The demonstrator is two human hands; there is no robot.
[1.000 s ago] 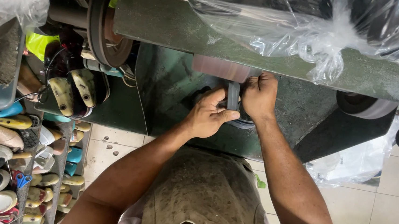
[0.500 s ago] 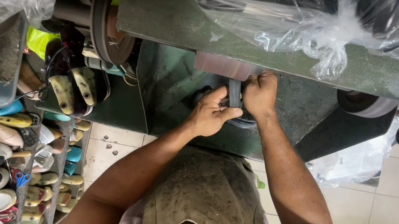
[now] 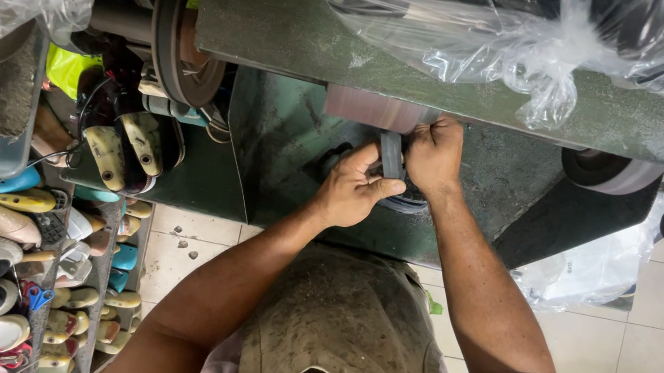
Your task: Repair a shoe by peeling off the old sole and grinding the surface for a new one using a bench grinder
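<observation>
little has moved since the earlier frame: both hands stay where they were, pressing a dark sole piece (image 3: 392, 153) up against the sanding drum (image 3: 377, 110) of the green machine (image 3: 304, 36). the right hand (image 3: 436, 155) is closed over the piece's upper end, the left hand (image 3: 351, 190) pinches its lower edge with thumb and fingers. racks of shoe lasts (image 3: 29, 201) stand at left; plastic bags (image 3: 541, 32) lie on top.

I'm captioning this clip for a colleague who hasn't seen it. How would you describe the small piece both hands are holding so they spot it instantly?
Start at the big green machine across the top of the view, under the plastic bags. Below its middle sits a brownish sanding drum. Just under the drum, the left hand and right hand pinch a small dark grey strip, the only thing held between them.
</observation>
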